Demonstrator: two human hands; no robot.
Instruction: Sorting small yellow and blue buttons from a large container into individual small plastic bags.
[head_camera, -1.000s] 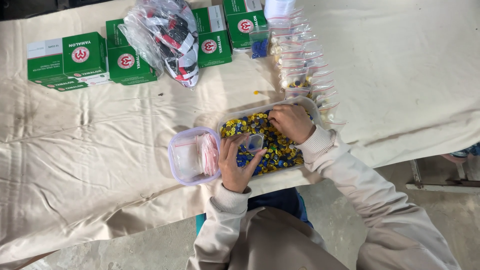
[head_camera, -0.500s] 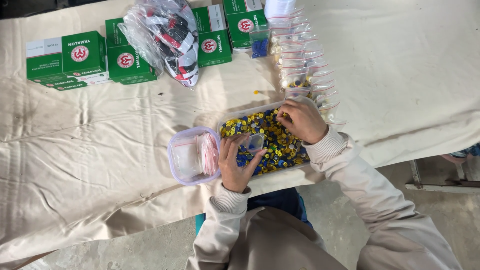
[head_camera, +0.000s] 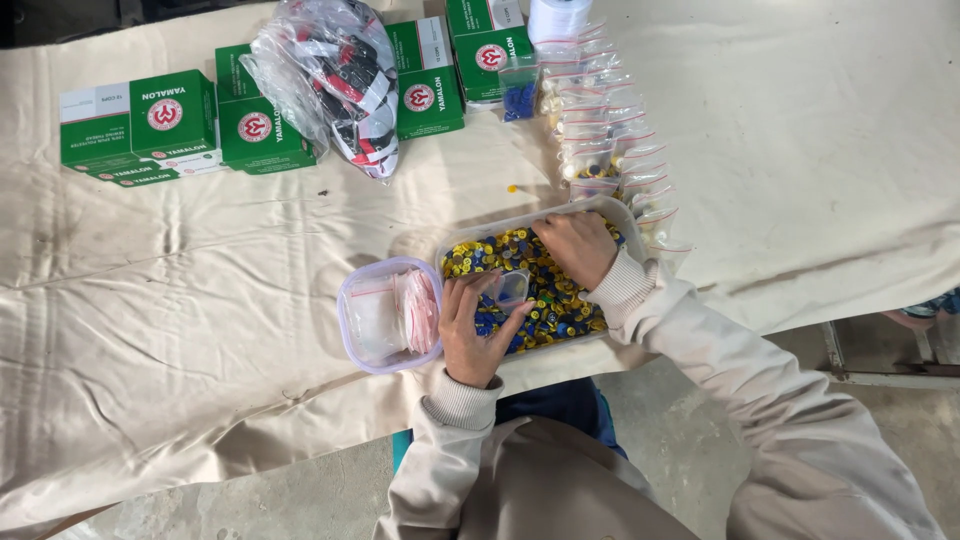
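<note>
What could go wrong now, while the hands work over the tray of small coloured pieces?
The left hand holds a small clear bag over the tray; pieces dropped by the right hand might miss it. The tray sits near the table edge, so a push could spill it. A sleeve might disturb the filled bags.

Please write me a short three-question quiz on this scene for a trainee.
1. True or false: the left hand holds a small clear bag over the tub of buttons.
2. Where is the right hand? A. on the green boxes; B. in the tub of buttons; C. on the floor.
3. What lies in the round container left of the tub?

Key
1. True.
2. B.
3. A stack of empty clear zip bags.
</note>
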